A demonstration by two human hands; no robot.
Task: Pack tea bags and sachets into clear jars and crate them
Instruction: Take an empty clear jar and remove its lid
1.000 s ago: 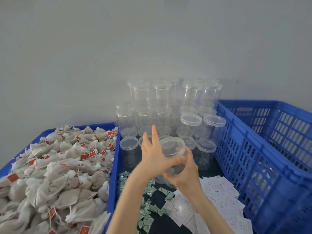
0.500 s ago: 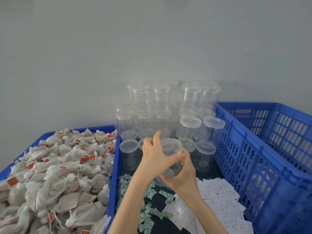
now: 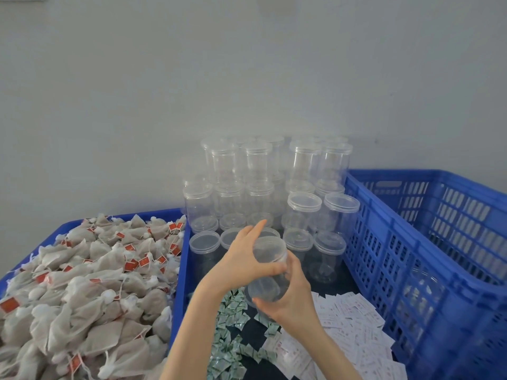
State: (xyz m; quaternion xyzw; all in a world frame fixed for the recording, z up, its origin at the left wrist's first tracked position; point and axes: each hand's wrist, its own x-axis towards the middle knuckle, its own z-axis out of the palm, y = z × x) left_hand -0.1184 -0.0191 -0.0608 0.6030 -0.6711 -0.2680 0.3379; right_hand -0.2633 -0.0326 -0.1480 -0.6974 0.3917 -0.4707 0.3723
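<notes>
Above the scattered sachets [image 3: 230, 327], left hand [image 3: 241, 259] gripped lid [image 3: 267, 244] of a clear jar [image 3: 270, 281]; right hand [image 3: 290, 300] curled round its base. Tea bags [image 3: 82, 283] heaped left, blue crate [image 3: 428, 242] right.

Crates [image 3: 428, 270] blue; jars [image 3: 303, 215] clear, colourless; tea bags [image 3: 90, 272] beige with red tags; sachets [image 3: 231, 325] green-white patterned; packets [image 3: 354, 319] white with faint pink print; wall [image 3: 247, 78] pale grey.

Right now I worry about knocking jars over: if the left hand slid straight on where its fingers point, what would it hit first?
Probably the lidded empty jars just behind the left hand, which grips the held jar; depth is hard to judge.
</notes>
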